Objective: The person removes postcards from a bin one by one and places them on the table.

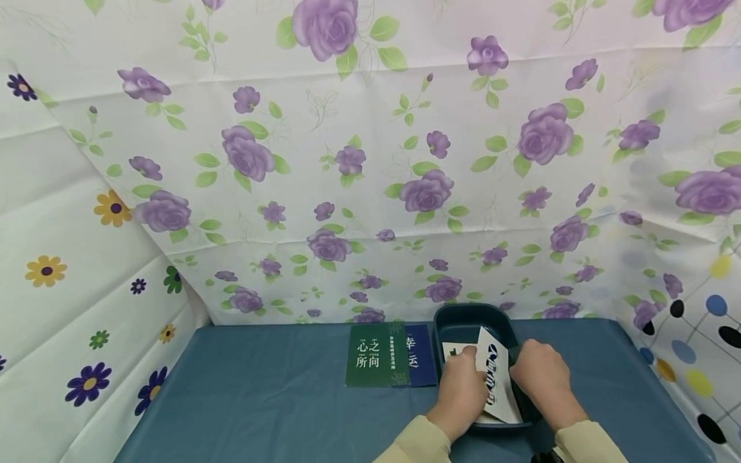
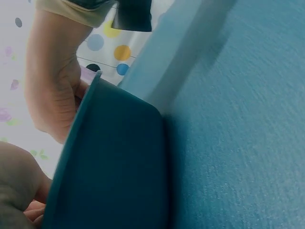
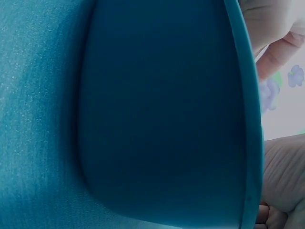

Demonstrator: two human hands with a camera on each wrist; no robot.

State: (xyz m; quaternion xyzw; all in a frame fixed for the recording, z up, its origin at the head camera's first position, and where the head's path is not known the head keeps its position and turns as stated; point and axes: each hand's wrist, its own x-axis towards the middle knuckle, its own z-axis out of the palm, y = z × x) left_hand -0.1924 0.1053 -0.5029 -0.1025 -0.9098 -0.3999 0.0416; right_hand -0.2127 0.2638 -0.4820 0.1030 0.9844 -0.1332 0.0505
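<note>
A dark teal bin (image 1: 475,315) stands near the table's back edge, with white printed cards inside. One white card (image 1: 499,386) with dark lettering leans up at a tilt between both hands. My left hand (image 1: 461,389) reaches over the bin and grips this card on its left side, above another white card (image 1: 451,347) lying lower. My right hand (image 1: 544,379), fingers curled, holds the leaning card's right edge near the bin's rim; its fingertips are hidden. In both wrist views the bin wall (image 2: 114,157) (image 3: 162,114) hides most of the cards.
Left of the bin lie a green booklet (image 1: 376,354) and a blue booklet (image 1: 421,354), partly overlapping, both with white characters. A blue-grey cloth covers the table (image 1: 260,399). A floral curtain (image 1: 347,193) hangs behind, with patterned curtains on both sides.
</note>
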